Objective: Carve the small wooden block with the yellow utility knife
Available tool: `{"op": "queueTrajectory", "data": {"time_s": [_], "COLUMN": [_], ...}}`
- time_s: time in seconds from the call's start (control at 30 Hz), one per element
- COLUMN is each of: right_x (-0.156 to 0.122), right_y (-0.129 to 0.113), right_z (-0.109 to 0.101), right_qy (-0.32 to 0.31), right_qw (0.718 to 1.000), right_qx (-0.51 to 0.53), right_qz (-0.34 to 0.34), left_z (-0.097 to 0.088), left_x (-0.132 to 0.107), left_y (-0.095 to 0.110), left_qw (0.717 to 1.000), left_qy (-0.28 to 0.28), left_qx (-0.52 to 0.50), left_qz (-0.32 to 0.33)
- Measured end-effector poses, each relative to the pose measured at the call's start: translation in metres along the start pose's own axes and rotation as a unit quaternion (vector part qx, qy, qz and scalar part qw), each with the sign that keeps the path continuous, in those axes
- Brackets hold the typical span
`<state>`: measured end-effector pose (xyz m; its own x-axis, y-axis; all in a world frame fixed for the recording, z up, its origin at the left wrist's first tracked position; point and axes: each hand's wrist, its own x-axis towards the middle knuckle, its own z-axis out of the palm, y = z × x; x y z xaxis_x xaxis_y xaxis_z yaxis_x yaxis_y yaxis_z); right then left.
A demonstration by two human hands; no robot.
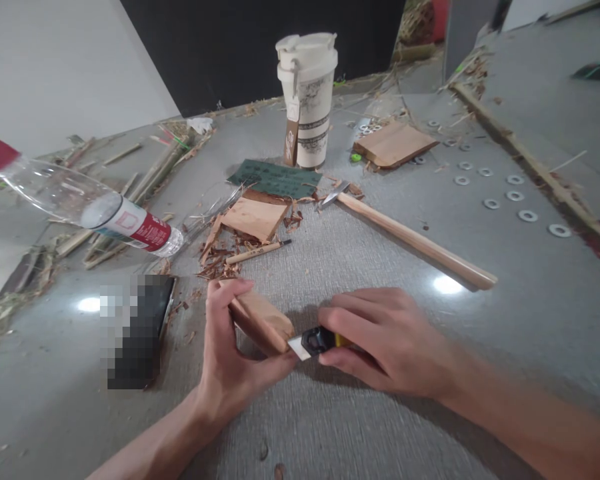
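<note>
My left hand (230,360) is wrapped round a small wooden block (263,322), holding it tilted on the grey table (360,427). My right hand (387,337) grips a yellow and black utility knife (316,341). Its short blade touches the block's lower right end. Both hands are near the table's front middle.
A pencil (257,251), wood shavings and a flat wood piece (255,218) lie just beyond. A hammer (415,240), green sanding pad (275,179), lidded cup (307,100), another wood slab (394,143), several washers (515,197), a plastic bottle (95,207) and a dark phone (143,327) surround them.
</note>
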<state>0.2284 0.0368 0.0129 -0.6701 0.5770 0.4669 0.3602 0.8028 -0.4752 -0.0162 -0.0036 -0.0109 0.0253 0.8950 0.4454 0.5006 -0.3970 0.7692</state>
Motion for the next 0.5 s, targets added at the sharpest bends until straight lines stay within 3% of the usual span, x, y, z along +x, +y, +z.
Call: {"op": "queueTrajectory", "data": {"time_s": [0.33,0.5], "right_x": [0.001,0.002], "right_y": [-0.004,0.000], "right_z": [-0.001,-0.005], "right_qy": [-0.008,0.027], "right_qw": [0.999,0.991], "right_qx": [-0.022,-0.119], "right_qz": [-0.048,-0.061], "left_z": [-0.005,-0.007], "left_x": [0.008,0.016], "left_y": [0.004,0.020], "left_qw": [0.995,0.992], "left_qy": [-0.086,-0.122], "left_qx": [-0.002,0.009], "left_qz": [0.048,0.027]}}
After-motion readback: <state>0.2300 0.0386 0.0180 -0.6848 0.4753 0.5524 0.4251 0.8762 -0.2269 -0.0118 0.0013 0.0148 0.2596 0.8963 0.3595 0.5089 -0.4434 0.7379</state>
